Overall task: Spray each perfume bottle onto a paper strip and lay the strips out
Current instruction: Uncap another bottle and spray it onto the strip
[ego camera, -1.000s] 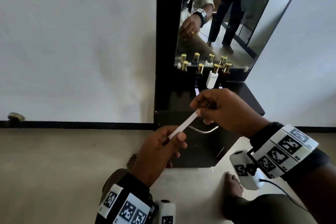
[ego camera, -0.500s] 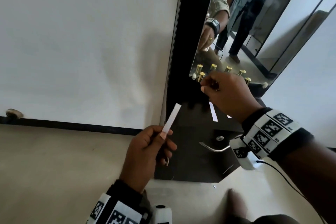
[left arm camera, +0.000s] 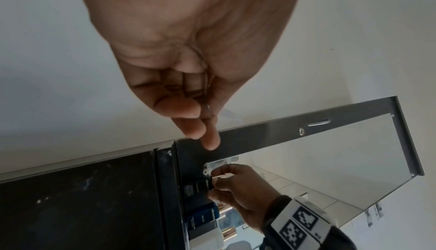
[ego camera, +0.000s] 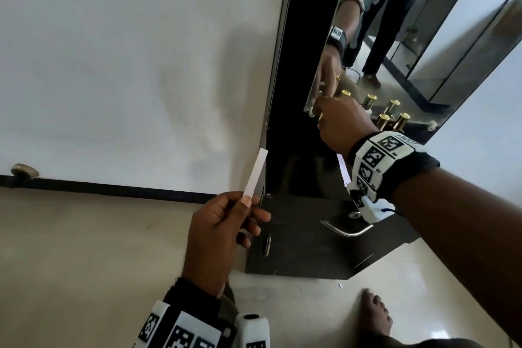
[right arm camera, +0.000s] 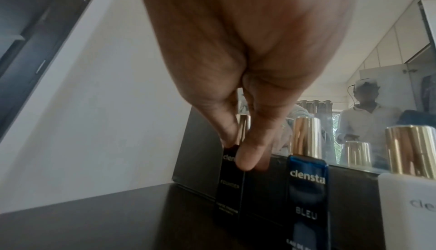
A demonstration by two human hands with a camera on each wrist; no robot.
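The left hand [ego camera: 217, 237] pinches the lower end of a white paper strip [ego camera: 255, 174] between thumb and forefinger; the strip's long axis runs nearly upright, its free end pointing toward one o'clock in the head view, in the air just in front of the dark cabinet's [ego camera: 305, 234] left edge. At about two o'clock from it, the right hand [ego camera: 343, 124] reaches to the row of perfume bottles standing on the black counter [right arm camera: 118, 209] against the mirror [ego camera: 423, 37]. Its fingers [right arm camera: 245, 157] are drawn together and clamped on the top of the black bottle [right arm camera: 230, 185], the leftmost in the row, which stands upright with its long axis vertical; its label reads "clens…", the rest covered by the thumb, with smaller print below too blurred to read. Just beside it at three o'clock stands the blue bottle [right arm camera: 307, 188], upright, gold cap up, marked "clensta" and "BLEU". Further right a white bottle [right arm camera: 408, 209] with a gold cap shows the letters "cle" at the frame edge. A second paper strip [ego camera: 343, 168] lies flat on the counter under the right wrist.
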